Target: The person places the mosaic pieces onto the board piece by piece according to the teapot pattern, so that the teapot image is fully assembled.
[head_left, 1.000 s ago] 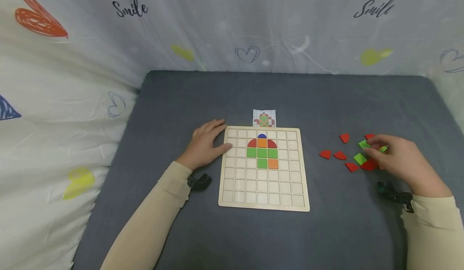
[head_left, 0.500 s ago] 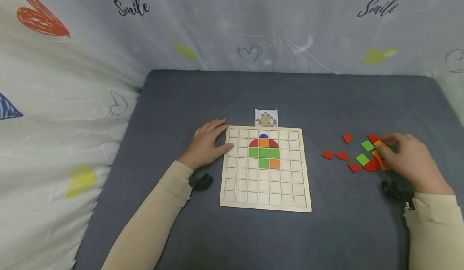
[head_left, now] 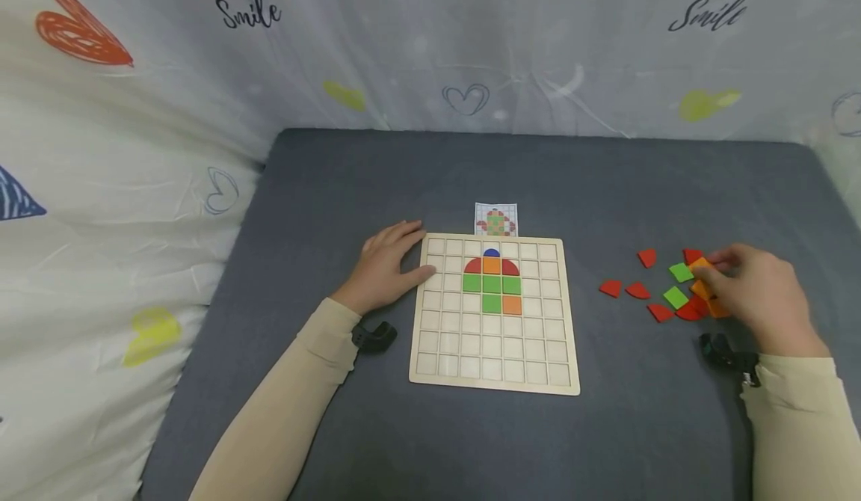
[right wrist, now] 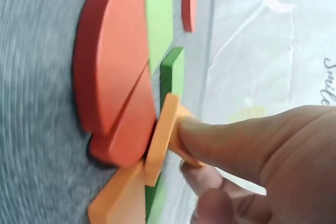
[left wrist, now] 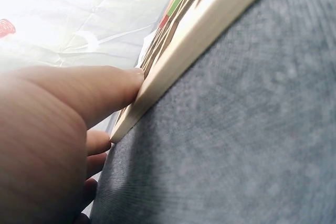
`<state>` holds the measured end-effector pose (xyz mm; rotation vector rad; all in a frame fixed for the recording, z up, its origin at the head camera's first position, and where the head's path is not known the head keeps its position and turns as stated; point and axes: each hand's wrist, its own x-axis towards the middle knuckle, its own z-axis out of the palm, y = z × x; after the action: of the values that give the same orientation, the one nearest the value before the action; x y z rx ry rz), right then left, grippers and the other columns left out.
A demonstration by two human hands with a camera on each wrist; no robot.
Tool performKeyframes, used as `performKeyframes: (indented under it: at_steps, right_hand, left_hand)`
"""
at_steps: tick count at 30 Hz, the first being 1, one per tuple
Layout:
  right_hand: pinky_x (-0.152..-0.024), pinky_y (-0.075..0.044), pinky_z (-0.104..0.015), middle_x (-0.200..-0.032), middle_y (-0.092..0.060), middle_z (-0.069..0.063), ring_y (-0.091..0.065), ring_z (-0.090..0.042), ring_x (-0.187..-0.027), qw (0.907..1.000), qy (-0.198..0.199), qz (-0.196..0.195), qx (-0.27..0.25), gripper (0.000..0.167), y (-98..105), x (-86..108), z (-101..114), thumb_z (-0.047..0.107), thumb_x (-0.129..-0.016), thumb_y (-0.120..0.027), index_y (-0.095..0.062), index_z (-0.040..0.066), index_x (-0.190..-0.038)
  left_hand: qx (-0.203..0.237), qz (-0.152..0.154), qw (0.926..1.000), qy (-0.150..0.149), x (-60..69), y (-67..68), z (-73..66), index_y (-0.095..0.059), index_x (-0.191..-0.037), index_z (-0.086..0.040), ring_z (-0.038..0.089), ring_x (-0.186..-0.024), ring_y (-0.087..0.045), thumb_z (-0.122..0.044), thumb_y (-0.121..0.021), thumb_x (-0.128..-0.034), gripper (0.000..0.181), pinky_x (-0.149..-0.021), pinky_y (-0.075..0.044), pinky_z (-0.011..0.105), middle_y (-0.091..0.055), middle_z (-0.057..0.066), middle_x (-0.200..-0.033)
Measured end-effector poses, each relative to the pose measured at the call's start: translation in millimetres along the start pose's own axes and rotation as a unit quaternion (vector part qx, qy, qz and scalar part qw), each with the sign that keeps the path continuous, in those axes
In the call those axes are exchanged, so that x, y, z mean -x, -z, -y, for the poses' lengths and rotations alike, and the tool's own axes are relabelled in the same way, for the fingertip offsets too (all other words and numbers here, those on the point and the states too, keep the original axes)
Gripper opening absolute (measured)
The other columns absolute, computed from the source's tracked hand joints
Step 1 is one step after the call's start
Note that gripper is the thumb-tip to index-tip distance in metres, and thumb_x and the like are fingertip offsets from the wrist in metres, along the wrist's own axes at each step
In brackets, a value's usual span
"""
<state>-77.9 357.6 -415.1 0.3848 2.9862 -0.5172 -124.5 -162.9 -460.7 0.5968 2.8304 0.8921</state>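
Observation:
A wooden grid board (head_left: 494, 351) lies mid-table, bearing one blue, several green, and a few red and orange pieces near its top. My left hand (head_left: 383, 269) rests at its upper left corner; the thumb (left wrist: 113, 87) touches the rim, fingers fairly straight. At the right, my right hand (head_left: 760, 292) reaches over loose tiles and pinches an orange square tile (right wrist: 180, 142) between thumb and fingertip. Against it leans another orange tile (right wrist: 161, 140). Red quarter-round pieces (right wrist: 118, 51) and green square tiles (head_left: 676, 298) lie close by; the hand hides some of the pile.
Behind the board's top edge, partly under it, is a small printed pattern card (head_left: 496, 218). Separate red pieces (head_left: 610, 288) lie between board and pile. A dark grey cloth covers the table (head_left: 377, 179); a printed white curtain (head_left: 403, 52) hangs behind it and at the left.
My right hand has shifted right and slightly up, off the green tiles, so orange tiles now show beside its fingertips. The left hand stays at the board's corner.

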Motion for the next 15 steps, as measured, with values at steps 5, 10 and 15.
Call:
performKeyframes:
  at_steps: [5,10,15]
  right_hand:
    - [-0.048,-0.043,-0.034,-0.107,-0.066,-0.032,-0.059,-0.034,-0.071,0.9993,0.011,-0.029,-0.022,0.040,-0.5,6.8,7.3,0.030,-0.104,-0.067,-0.064,-0.009,-0.114]
    - [-0.048,-0.043,-0.034,-0.106,-0.068,-0.030,-0.057,-0.025,-0.063,0.9984,0.025,-0.033,-0.040,0.042,5.3,12.4,20.9,0.033,-0.103,-0.068,-0.065,-0.007,-0.117]
    - [-0.049,-0.045,-0.033,-0.103,-0.072,-0.025,-0.060,-0.021,-0.068,0.9958,0.072,-0.009,-0.056,0.040,11.7,16.9,43.2,0.035,-0.102,-0.070,-0.068,-0.002,-0.117]
  left_hand:
    - [0.000,0.000,1.0000,-0.001,-0.9,-1.6,-0.8,-0.048,-0.159,-0.011,0.030,-0.160,-0.023,-0.045,-0.069,-0.1013,0.070,-0.126,-0.018,0.059,-0.037,0.008,-0.169]
    - [0.000,0.003,1.0000,0.003,-0.9,-2.4,-1.2,-0.048,-0.159,-0.011,0.030,-0.160,-0.023,-0.045,-0.068,-0.1014,0.070,-0.126,-0.017,0.059,-0.036,0.008,-0.169]
    - [-0.002,0.003,1.0000,0.008,-0.2,-1.1,-0.7,-0.048,-0.159,-0.011,0.030,-0.160,-0.023,-0.045,-0.069,-0.1014,0.070,-0.126,-0.017,0.059,-0.036,0.008,-0.169]
